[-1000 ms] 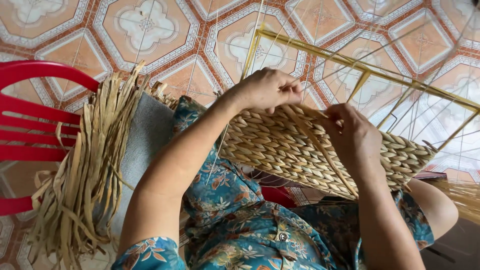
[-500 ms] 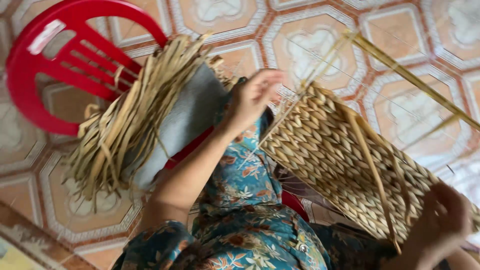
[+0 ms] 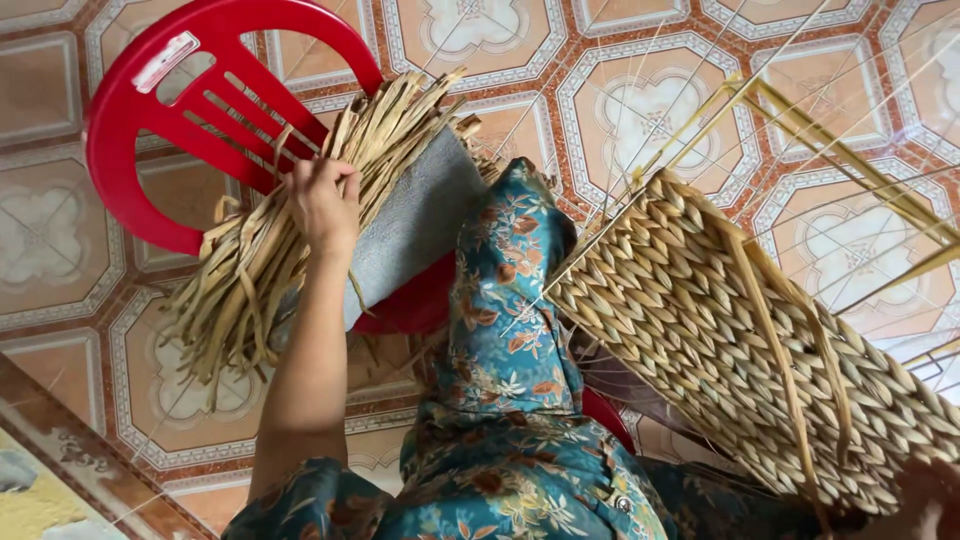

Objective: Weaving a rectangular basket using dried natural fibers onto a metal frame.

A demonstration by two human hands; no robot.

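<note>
Your left hand point(image 3: 322, 205), upper left of frame, is closed on strands in the bundle of dried reed strips point(image 3: 290, 240) lying over the red plastic chair point(image 3: 160, 110). Woven mat point(image 3: 740, 340) sits at right; your right hand point(image 3: 930, 500), bottom right corner, is mostly cut off, so its grip can't be told.

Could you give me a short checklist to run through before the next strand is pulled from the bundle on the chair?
1. Left hand on the bundle of dried strands: ok, fingers curled into it.
2. A single strand separated out: cannot tell, the fingers hide it.
3. Bundle supported: ok, it lies across the grey cloth on the red plastic chair, ends hanging over the edge.
4. Woven panel steady on the frame: ok, it leans by the lap.
5. Right hand holding the panel: cannot tell, only its edge shows at the corner.
</note>
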